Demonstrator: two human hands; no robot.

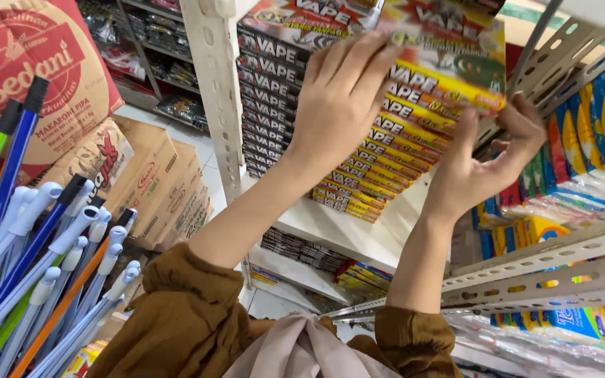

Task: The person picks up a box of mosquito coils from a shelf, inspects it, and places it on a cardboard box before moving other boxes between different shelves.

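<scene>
Shop shelving of pale slotted metal (568, 262) fills the head view, with cardboard cartons (166, 189) on the floor to the left and a bundle of mop handles (43, 259) in the near left corner. On the white shelf board (344, 234) stands a tall stack of flat boxes (358, 157), dark ones to the left and yellow-and-red ones to the right. The left hand (341, 98) lies flat and open against the upper boxes, fingers spread and pressing on the top of the stack. The right hand (488, 157) reaches up from below, its fingers curled around the right edge of the top yellow box (456, 66), which is tilted above the rest. Blue and yellow packets (600, 115) fill the shelf to the right.
</scene>
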